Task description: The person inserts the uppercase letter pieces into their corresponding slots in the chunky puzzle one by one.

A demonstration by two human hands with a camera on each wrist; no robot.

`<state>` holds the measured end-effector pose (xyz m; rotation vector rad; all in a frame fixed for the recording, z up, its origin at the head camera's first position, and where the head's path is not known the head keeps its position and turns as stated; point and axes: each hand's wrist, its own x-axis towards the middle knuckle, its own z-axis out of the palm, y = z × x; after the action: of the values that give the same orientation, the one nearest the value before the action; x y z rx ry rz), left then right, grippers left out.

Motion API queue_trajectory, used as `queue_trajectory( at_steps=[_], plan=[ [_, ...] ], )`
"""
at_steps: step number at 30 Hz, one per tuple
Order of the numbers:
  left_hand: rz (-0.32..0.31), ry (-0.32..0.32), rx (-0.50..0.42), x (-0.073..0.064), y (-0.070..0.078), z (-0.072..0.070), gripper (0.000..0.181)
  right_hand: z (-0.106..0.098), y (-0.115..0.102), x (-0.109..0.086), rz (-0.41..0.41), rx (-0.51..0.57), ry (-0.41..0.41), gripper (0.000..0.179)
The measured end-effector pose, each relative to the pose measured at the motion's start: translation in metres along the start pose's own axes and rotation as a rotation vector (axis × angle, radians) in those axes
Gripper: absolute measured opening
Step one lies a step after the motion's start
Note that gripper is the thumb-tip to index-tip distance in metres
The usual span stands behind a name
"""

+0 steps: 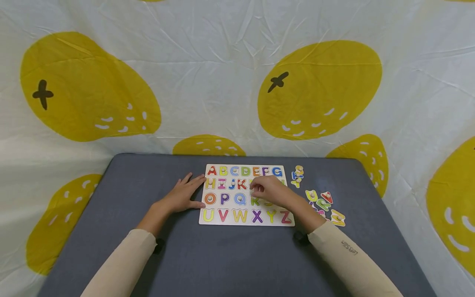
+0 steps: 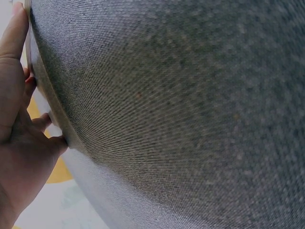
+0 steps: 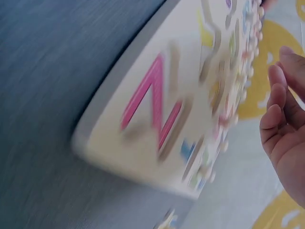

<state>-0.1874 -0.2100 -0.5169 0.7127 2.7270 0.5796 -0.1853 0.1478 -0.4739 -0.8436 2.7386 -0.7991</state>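
Observation:
A white alphabet puzzle board (image 1: 226, 220) lies on the dark grey table, with coloured letters in rows and knobs on many of them. My left hand (image 1: 182, 194) rests at its left edge, fingers spread and thumb touching the side; the left wrist view shows the same hand (image 2: 24, 124) along the rim. Over the right half of the board hovers my right hand (image 1: 272, 190), fingers loosely curled and covering several letters. In the right wrist view this hand (image 3: 290, 124) has thumb and index tips close together, and no piece shows between them. There, a pink Z recess (image 3: 155, 90) has no knob.
Right of the board lie loose letter pieces: a small group with a yellow Y (image 1: 296, 182) near the back, and several more, including a red piece (image 1: 327, 197) and a yellow-orange piece (image 1: 338, 218), closer in. A white curtain (image 1: 208, 95) with yellow fruit prints hangs behind the table (image 1: 230, 264).

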Motion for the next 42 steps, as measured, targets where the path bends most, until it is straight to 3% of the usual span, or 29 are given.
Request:
queue_trajectory(
  at_steps=[12,22,27,34,42],
  plan=[
    [0.002,-0.003,0.006,0.0,-0.001,0.001,0.1,-0.028,0.052,-0.054,0.055,-0.039,0.107,0.014],
    [0.004,-0.002,0.01,0.001,0.001,0.0,0.1,-0.053,0.095,-0.117,0.128,-0.111,0.208,0.014],
    [-0.001,-0.004,0.021,0.003,-0.001,0.003,0.1,-0.056,0.116,-0.142,0.101,-0.141,0.236,0.014],
    [-0.007,-0.015,0.019,0.002,0.001,0.001,0.101,-0.057,0.13,-0.161,0.12,-0.154,0.204,0.017],
    [-0.01,-0.013,0.02,0.002,0.0,0.0,0.101,-0.054,0.136,-0.162,0.159,-0.145,0.169,0.016]
  ],
)
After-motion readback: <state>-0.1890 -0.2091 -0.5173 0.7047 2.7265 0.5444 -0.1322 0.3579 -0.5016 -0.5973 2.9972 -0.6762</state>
